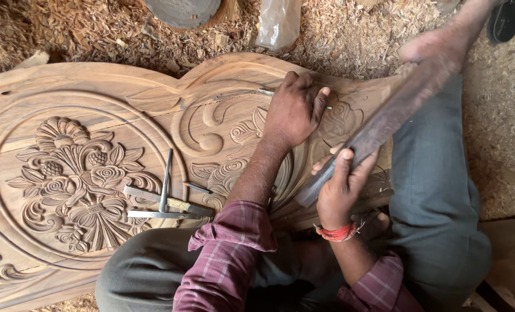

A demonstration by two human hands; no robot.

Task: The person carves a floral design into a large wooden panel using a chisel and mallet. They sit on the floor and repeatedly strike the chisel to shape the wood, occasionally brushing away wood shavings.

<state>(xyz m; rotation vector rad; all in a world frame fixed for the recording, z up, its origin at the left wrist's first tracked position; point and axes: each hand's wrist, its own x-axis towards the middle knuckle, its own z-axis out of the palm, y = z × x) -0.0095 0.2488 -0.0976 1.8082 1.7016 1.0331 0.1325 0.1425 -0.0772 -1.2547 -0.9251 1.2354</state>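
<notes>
The person sits on a carved wooden panel (67, 86) that lies on a floor covered in wood shavings (84, 29). The left hand (295, 112) presses down near the panel's upper right edge, fingers closed around a thin metal chisel (267, 92) whose tip rests on the wood beside a carved rose (341, 121). The right hand (341, 188), with a red thread at the wrist, grips the lower end of a long dark wooden mallet (384, 124) that is raised and blurred above the panel's right end. The step in hand looks like striking the chisel to cut the rose's outline; the next blow calls for a steady chisel angle and a measured hit. Three spare chisels (165, 202) lie crossed near the flower carving (78, 179) at the panel's middle, well apart from both hands.
</notes>
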